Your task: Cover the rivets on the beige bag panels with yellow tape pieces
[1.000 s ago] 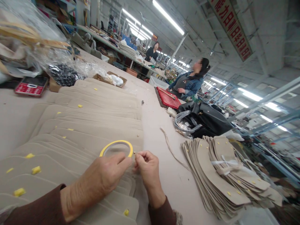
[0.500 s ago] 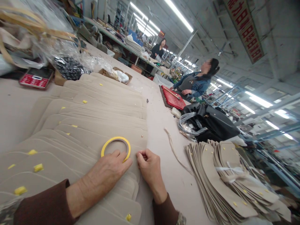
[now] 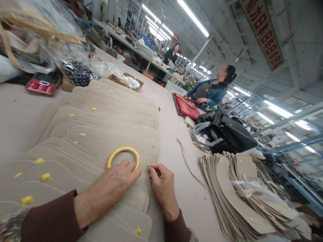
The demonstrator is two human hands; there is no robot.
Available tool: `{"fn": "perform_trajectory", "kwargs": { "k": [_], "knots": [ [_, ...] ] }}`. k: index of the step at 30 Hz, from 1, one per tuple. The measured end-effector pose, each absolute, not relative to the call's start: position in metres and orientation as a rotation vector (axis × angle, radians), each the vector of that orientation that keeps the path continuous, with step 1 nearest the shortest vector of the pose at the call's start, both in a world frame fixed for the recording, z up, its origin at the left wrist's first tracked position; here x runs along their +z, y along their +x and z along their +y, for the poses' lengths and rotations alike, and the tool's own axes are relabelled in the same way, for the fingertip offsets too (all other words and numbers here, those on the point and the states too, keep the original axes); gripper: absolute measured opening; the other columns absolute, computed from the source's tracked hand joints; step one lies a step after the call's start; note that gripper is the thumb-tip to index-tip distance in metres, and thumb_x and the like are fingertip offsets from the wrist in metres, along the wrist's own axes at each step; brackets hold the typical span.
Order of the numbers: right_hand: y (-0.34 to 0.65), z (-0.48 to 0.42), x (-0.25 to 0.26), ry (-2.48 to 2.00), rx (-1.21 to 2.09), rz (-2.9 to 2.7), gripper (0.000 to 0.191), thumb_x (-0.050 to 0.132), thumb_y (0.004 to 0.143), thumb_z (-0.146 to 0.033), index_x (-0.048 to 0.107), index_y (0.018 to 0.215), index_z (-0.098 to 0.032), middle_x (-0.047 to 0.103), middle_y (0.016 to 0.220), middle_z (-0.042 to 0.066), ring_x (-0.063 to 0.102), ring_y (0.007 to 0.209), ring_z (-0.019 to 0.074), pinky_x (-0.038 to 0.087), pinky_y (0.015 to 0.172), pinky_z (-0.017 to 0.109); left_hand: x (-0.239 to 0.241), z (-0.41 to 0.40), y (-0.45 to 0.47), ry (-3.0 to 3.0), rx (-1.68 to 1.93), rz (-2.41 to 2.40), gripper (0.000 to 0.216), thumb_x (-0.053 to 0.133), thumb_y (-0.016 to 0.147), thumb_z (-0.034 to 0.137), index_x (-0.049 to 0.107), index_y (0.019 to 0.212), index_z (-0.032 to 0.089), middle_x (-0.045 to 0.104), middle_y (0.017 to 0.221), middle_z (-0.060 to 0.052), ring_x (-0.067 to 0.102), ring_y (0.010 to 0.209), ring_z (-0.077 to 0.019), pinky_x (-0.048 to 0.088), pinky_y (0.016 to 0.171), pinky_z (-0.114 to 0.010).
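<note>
My left hand grips a roll of yellow tape, its fingers closed at the roll's near edge. The roll rests over overlapping beige panels that spread across the table. Just to the right, my right hand is closed in a pinch, with a small piece of yellow tape showing at the fingertips. That piece is at the right edge of a panel. Several other panels carry yellow tape bits, such as the tape bit at the left. A small metal stud shows on one panel.
Bundled beige strips lie at the right, near a black handbag and a beige cord. Farther back are a red board and a person. A red calculator sits at the left.
A small yellow tape piece now shows at my right fingertips, which have opened slightly away from the panel edge. My left hand stays on the roll. The view has shifted slightly.
</note>
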State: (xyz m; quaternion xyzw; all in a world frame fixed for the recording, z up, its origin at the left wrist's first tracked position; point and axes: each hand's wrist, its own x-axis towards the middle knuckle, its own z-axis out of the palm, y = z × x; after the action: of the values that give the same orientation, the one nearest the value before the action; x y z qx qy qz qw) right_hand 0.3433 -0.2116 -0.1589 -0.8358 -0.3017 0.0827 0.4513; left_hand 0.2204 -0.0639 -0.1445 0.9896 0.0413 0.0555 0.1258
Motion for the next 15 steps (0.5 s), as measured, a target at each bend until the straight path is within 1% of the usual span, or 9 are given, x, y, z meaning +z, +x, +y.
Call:
{"fn": "perform_trajectory", "kwargs": {
  "k": [2,5,8,12,15],
  "knots": [
    [0.342,-0.208,-0.159,-2.143,0.069,-0.854,0.017,0.058,0.088,-0.023,0.074,0.082,-0.020,0.075,0.079,0.005,0.068,0.071,0.0188,0.050,0.070,0.028,-0.148,-0.063,0.220,2.888,0.215,0.094,0.031,0.042,0.089,-0.002,0.065,0.093,0.019,0.064,0.089,-0.007,0.059,0.082,-0.0250,0.047,0.069,-0.035],
    [0.344,-0.198,-0.158,-2.228,-0.016,-0.889,0.019,0.057,0.088,-0.019,0.073,0.077,-0.020,0.074,0.075,0.005,0.067,0.068,0.0185,0.047,0.069,0.028,-0.154,-0.063,0.220,2.899,0.300,0.069,0.032,0.043,0.087,-0.003,0.065,0.093,0.020,0.063,0.087,-0.006,0.058,0.080,-0.0244,0.046,0.068,-0.034],
    [0.346,-0.193,-0.153,-2.275,-0.013,-0.915,0.017,0.058,0.087,-0.016,0.071,0.075,-0.018,0.072,0.071,0.004,0.064,0.065,0.0169,0.044,0.067,0.026,-0.154,-0.060,0.220,2.889,0.385,0.052,0.031,0.044,0.087,-0.003,0.064,0.092,0.019,0.062,0.087,-0.005,0.057,0.079,-0.0229,0.046,0.068,-0.033],
    [0.341,-0.202,-0.139,-2.343,0.113,-1.004,0.016,0.062,0.081,-0.013,0.070,0.068,-0.019,0.068,0.064,0.001,0.058,0.058,0.0142,0.038,0.059,0.024,-0.146,-0.052,0.218,2.800,0.527,-0.027,0.024,0.044,0.092,0.003,0.061,0.089,0.019,0.060,0.083,-0.004,0.058,0.073,-0.0207,0.047,0.067,-0.032],
    [0.334,-0.213,-0.132,-2.339,0.364,-0.997,0.016,0.064,0.078,-0.012,0.072,0.066,-0.021,0.065,0.057,-0.002,0.056,0.053,0.0129,0.035,0.054,0.023,-0.145,-0.045,0.216,2.681,0.664,-0.098,0.022,0.042,0.097,0.010,0.061,0.099,0.020,0.061,0.081,-0.001,0.060,0.071,-0.0183,0.048,0.065,-0.029]
  ]
}}
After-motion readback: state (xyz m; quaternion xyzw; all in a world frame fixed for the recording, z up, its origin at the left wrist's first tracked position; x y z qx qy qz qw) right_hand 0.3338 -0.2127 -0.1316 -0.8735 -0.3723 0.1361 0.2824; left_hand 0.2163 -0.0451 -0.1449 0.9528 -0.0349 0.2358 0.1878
